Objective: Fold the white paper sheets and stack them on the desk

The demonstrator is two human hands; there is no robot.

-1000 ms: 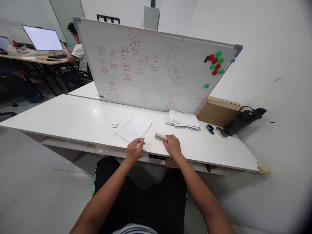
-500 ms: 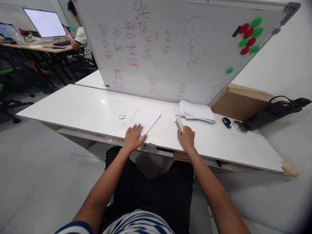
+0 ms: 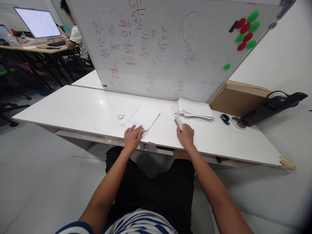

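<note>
My left hand (image 3: 133,138) is at the near corner of a thin set of white paper sheets (image 3: 145,116). Its fingers lie over the top sheet while the thumb is out of sight, and the sheet's corner bows up slightly beside the index finger. In my right hand (image 3: 186,135) is a beige stapler (image 3: 178,123), its jaw end pointing away from me, low over the white desk (image 3: 165,131). A stack of papers (image 3: 195,109) lies just beyond the stapler. To the left of the sheets is a small white ring-shaped item (image 3: 120,116).
A whiteboard (image 3: 168,65) with red writing and magnets stands along the desk's back. At right are a cardboard box (image 3: 241,99), a black bottle (image 3: 270,109), a computer mouse (image 3: 238,123) and a small dark object (image 3: 225,119). Another person (image 3: 79,39) sits far left.
My left thumb has drawn in from beside the sheets and gone out of sight, and the near corner now bows up. The right hand keeps the stapler in place. The view has shifted slightly.
</note>
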